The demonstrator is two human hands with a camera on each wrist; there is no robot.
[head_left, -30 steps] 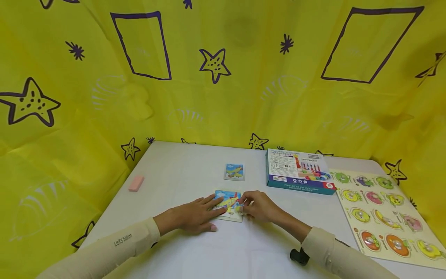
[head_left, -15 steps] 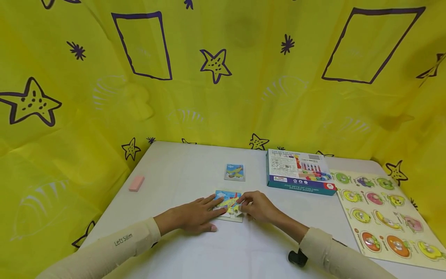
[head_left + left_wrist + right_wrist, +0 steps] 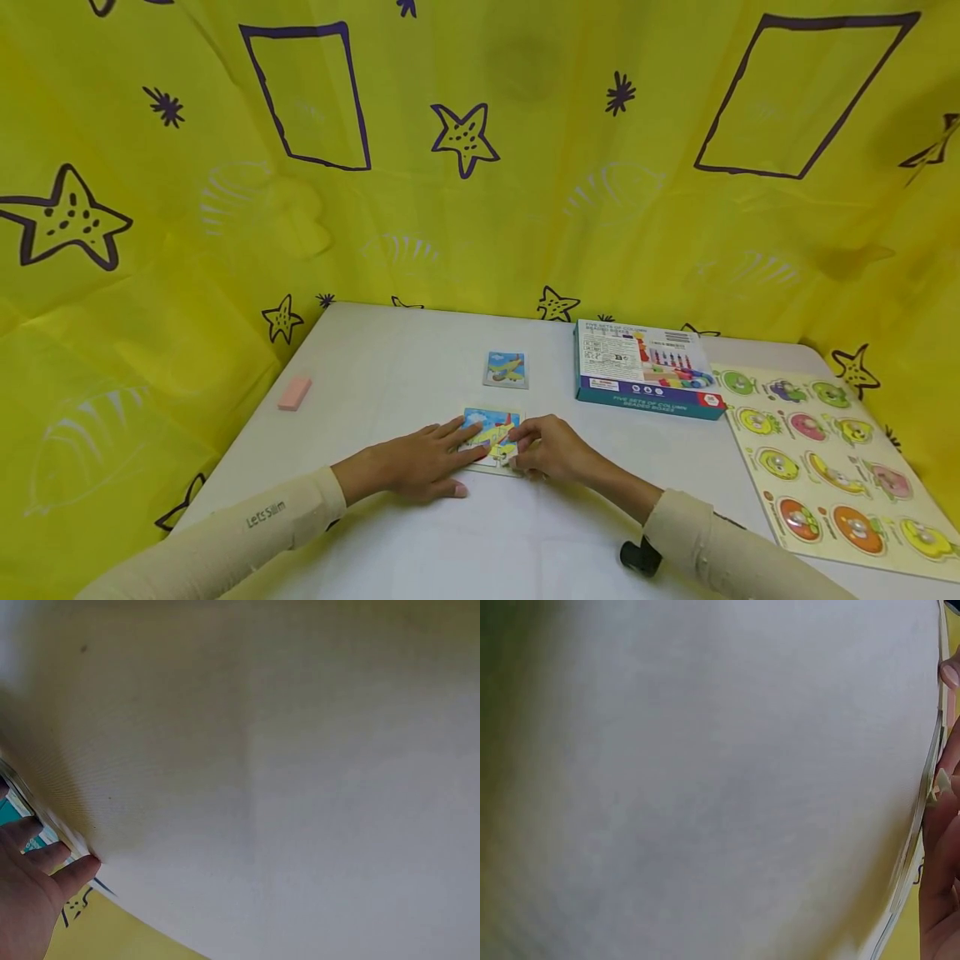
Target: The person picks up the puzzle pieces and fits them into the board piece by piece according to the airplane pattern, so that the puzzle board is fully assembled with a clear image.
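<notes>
A small jigsaw puzzle point(image 3: 480, 418) with a yellow aeroplane on blue sky lies on the table in the head view. My left hand point(image 3: 423, 463) rests on its left part, fingers spread and straight. At the lower right of the puzzle, my right hand point(image 3: 557, 448) pinches a puzzle piece point(image 3: 943, 780) between thumb and fingers. The fingers hide most of that piece, and its exact fit cannot be seen. Behind the puzzle lies a small picture card point(image 3: 506, 369) with a similar aeroplane.
A bead-set box point(image 3: 645, 367) lies at the back right. A fruit peg board point(image 3: 832, 467) covers the right side of the white table point(image 3: 390, 358). A pink block point(image 3: 294, 392) lies at the left edge. A black cylindrical object point(image 3: 640, 557) is by the right sleeve. Yellow curtain surrounds the table.
My right hand has shifted slightly toward me, bringing the puzzle piece down to the puzzle's lower right corner. The left hand stays in place.
</notes>
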